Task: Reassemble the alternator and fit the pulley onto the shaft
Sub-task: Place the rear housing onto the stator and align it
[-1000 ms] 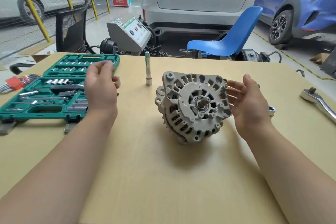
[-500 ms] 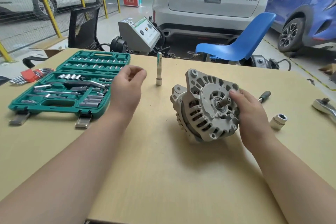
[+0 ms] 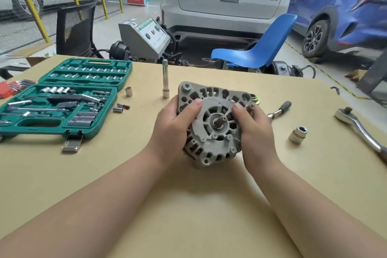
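The alternator [image 3: 213,125] is gripped from both sides above the table [image 3: 188,205], the left hand [image 3: 173,130] clamped on its left edge and the right hand [image 3: 254,132] on its right edge, thumbs laid on the face, its bare shaft [image 3: 220,120] pointed up between them.

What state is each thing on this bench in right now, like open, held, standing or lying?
Alternator: gripped on both sides, shaft bare, no pulley on it.
Left hand: grips alternator's left side.
Right hand: grips its right side.
Green socket case: open, lid laid back.
Long socket: standing upright.
Short socket: standing, opening up.
Ratchet: lying flat, untouched.
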`<state>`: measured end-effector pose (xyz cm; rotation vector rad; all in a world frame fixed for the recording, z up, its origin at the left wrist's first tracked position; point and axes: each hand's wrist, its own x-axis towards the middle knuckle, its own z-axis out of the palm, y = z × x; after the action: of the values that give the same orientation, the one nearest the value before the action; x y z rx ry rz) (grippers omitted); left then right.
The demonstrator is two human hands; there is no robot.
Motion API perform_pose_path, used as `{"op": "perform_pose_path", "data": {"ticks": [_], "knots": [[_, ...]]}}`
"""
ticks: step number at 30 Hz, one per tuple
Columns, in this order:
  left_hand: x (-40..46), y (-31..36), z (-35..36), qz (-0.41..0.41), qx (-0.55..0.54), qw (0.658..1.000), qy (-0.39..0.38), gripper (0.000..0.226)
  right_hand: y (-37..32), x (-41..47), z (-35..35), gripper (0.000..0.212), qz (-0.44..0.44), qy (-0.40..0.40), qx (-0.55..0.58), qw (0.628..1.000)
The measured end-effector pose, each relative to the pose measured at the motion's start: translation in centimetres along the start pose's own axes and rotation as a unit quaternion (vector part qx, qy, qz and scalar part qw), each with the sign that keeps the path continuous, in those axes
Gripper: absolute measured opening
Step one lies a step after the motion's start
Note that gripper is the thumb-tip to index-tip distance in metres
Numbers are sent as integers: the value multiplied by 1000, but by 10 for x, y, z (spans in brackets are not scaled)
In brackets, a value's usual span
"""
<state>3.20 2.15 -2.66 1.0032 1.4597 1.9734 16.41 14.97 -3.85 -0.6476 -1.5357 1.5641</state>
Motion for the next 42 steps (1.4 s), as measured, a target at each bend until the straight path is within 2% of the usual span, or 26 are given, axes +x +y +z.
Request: {"op": "perform_pose_path", "data": {"ticks": [3, 7, 11, 14, 18, 20, 21, 24, 26, 28, 30, 33, 35, 38, 40, 42], "knots": [[3, 2, -19, -28, -52, 998, 24, 23, -3, -8, 18, 29, -9, -14, -17, 1000], [10, 0, -47, -83, -116, 990, 25, 43, -14, -22, 39, 35, -42, -116, -23, 992], [22, -1, -66, -117, -194, 972, 62, 37, -15, -31, 42, 57, -132, -202, -160, 957], [28, -5, -70, -117, -187, 974, 52, 39, -11, -36, 39, 78, -126, -212, -269, 931], [29, -10, -74, -125, -185, 972, 72, 34, -6, -46, 34, 84, -137, -211, -299, 921], [30, -11, -75, -130, -191, 970, 71, 32, -6, -47, 30, 78, -137, -189, -258, 937], [30, -11, -75, -130, -194, 970, 74, 30, -6, -45, 28, 72, -138, -155, -220, 953], [32, -11, -76, -117, -218, 964, 98, 21, -9, -22, 14, 38, -125, 4, -128, 984], [34, -10, -76, -109, -232, 961, 102, 21, -11, 7, -2, 28, -80, 68, -171, 980], [34, -9, -75, -107, -233, 961, 104, 20, -12, 36, -13, 32, -36, 53, -287, 956], [33, -10, -75, -104, -233, 960, 112, 19, -9, 59, -12, 35, -32, -11, -401, 915], [35, -8, -74, -110, -227, 958, 139, 18, 1, 80, 6, 48, -88, -167, -533, 825], [34, -8, -73, -108, -220, 959, 145, 23, 8, 89, 23, 60, -101, -256, -582, 765], [33, -7, -71, -107, -217, 959, 145, 29, 21, 98, 40, 68, -120, -338, -634, 685], [34, -6, -71, -104, -210, 960, 155, 23, 29, 98, 43, 60, -125, -335, -657, 664], [34, -4, -70, -100, -201, 961, 161, 20, 32, 94, 40, 48, -143, -304, -659, 673]]}}
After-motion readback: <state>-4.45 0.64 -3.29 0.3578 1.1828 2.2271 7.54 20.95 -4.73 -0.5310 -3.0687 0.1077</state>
